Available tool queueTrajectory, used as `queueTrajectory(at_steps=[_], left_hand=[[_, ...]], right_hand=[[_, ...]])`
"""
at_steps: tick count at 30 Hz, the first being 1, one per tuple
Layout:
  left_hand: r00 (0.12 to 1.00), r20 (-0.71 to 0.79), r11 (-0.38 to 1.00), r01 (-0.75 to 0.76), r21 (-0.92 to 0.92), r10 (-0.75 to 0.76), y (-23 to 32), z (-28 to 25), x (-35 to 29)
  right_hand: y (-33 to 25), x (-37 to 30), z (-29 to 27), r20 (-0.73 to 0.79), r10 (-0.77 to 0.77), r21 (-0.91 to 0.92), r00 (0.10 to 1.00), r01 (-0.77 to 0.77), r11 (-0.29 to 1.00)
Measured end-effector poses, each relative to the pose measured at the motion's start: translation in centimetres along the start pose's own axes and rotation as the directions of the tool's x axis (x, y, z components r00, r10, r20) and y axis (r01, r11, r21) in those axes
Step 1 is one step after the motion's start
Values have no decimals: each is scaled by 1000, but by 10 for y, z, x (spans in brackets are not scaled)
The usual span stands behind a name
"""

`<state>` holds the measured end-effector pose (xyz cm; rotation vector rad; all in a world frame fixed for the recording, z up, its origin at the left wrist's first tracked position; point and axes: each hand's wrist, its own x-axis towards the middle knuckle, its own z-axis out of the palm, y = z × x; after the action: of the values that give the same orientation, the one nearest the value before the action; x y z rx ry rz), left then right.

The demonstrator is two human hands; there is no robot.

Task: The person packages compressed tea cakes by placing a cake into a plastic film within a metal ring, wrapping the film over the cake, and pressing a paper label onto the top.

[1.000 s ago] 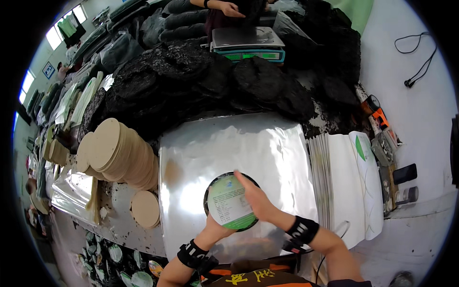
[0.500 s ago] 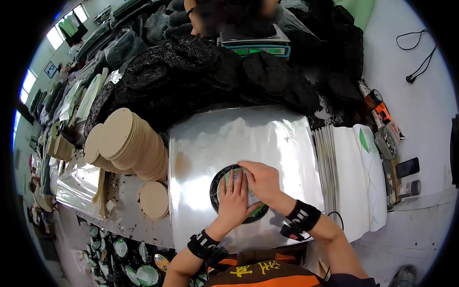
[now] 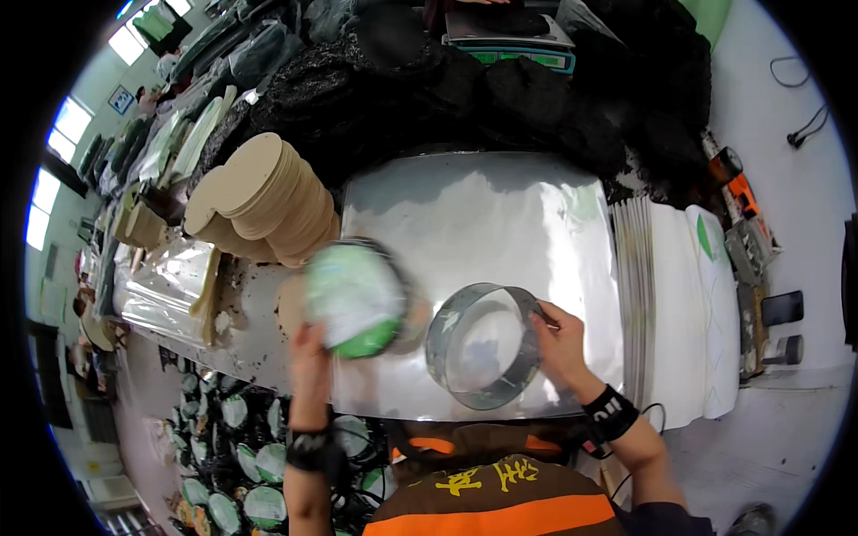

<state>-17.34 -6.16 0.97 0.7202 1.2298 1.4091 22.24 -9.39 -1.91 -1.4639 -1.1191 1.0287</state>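
My left hand [image 3: 310,371] grips the lower left edge of a round packet [image 3: 356,290] with a green and white label and a dark rim. Motion blurs both; the packet is tilted up over the left edge of a shiny silver sheet [image 3: 483,214]. On the other side, my right hand [image 3: 561,344] pinches the right wall of a grey, see-through ring [image 3: 493,393]. The ring is tilted above the sheet, and the silver surface shows through it.
Tall stacks of round beige discs [image 3: 286,201] stand at the left, beside clear plastic bags [image 3: 170,295]. Dark, rough round cakes [image 3: 527,98] are heaped at the back, below a scale [image 3: 509,55]. Many labelled packets [image 3: 266,505] lie low at the left. White folded sheets [image 3: 675,313] lie right.
Both hands were together, pressing on the packet on the sheet. Now they are apart: the left has lifted the packet leftward, the right holds the ring. My view has shifted too.
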Motion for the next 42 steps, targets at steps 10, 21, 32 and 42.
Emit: queueTrajectory(at_steps=[10,21,32,42], left_hand=[[571,774,322,-704,633,-271,19,-33,-32],[575,793,399,-692,602,-199,21,-8,-9],[756,637,208,-654,728,149,8,-38,14],[883,406,-2,-417,909,236,7,-83,43]], right_hand=[[-18,-25,-7,240,-200,-245,950,259,934],[-32,-86,49,765,-155,-132,625,388,912],[18,-62,20,460,-193,-631,867,471,616],[-62,116,-80,357,-364,-576,860,510,639]])
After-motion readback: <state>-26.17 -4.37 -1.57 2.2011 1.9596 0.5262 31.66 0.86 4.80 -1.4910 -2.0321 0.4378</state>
